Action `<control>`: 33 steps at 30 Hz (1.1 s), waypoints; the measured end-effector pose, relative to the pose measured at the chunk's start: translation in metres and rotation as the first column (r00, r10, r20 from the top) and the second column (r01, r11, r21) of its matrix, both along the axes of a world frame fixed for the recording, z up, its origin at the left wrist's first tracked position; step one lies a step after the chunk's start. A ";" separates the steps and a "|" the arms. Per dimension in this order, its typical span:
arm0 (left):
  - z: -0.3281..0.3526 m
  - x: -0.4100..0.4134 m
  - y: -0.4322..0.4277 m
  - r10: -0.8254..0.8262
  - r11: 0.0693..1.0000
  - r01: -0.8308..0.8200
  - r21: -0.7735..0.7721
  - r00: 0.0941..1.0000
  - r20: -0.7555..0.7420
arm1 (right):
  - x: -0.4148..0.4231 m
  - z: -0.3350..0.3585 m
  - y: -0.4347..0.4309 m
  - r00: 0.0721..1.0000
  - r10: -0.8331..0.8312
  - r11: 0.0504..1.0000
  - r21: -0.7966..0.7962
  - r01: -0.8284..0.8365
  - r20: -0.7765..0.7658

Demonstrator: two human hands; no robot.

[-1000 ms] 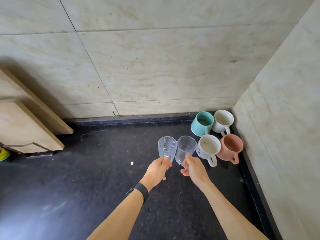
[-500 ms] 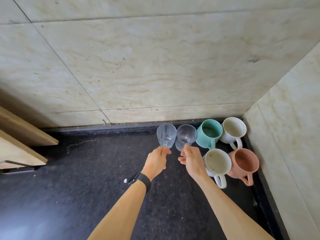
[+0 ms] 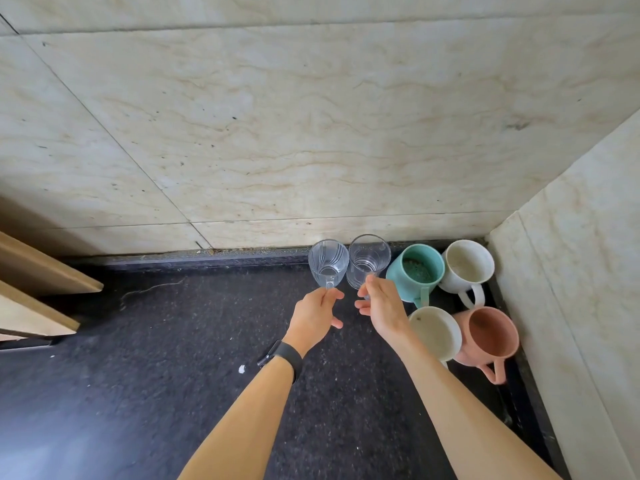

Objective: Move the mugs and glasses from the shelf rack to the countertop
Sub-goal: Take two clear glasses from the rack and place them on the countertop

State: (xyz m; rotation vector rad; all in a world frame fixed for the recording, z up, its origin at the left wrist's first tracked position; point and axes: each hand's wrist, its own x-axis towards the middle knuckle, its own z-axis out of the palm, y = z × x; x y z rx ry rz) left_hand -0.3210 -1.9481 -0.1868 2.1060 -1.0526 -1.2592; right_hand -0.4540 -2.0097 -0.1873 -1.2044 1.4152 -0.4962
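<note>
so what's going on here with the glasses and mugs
A person is setting two clear glasses at the back of the dark countertop, by the wall. The left hand holds the ribbed glass, the right hand the plain glass. Four mugs already stand in the corner: teal, white, cream, pink.

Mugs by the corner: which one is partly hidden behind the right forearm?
The white mug in the near row, left of the pink mug. The right hand's wrist crosses its left rim; the teal mug and the far white mug show unobstructed.
</note>
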 end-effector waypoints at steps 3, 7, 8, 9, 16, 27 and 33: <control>0.000 0.000 0.001 0.002 1.000 -0.003 -0.001 1.000 -0.016 | 0.001 -0.001 0.003 1.000 0.006 1.000 -0.013 -0.006 -0.027; 0.002 0.002 0.005 0.007 1.000 -0.007 -0.002 0.999 -0.044 | 0.001 0.003 0.004 0.995 0.028 0.999 0.032 -0.025 -0.095; 0.004 0.003 0.006 0.018 1.000 -0.018 -0.002 0.999 -0.042 | 0.000 0.004 0.005 0.993 0.019 0.999 0.034 -0.015 -0.118; 0.006 0.004 0.008 0.030 1.000 -0.030 -0.007 0.999 -0.040 | -0.002 0.006 0.006 0.990 0.013 1.000 0.028 -0.009 -0.141; 0.040 0.025 0.049 -0.049 0.999 0.047 0.018 0.992 0.115 | -0.032 0.047 0.042 0.966 0.086 0.996 0.009 -0.087 -0.244; 0.153 0.077 0.176 -0.111 0.985 0.172 -0.026 0.734 0.670 | -0.037 0.169 0.142 0.787 0.355 0.738 -0.366 -0.567 -0.505; 0.234 0.091 0.294 0.170 0.982 -0.026 -0.188 0.558 0.812 | 0.021 0.241 0.187 0.681 0.451 0.368 -0.574 -0.731 -0.578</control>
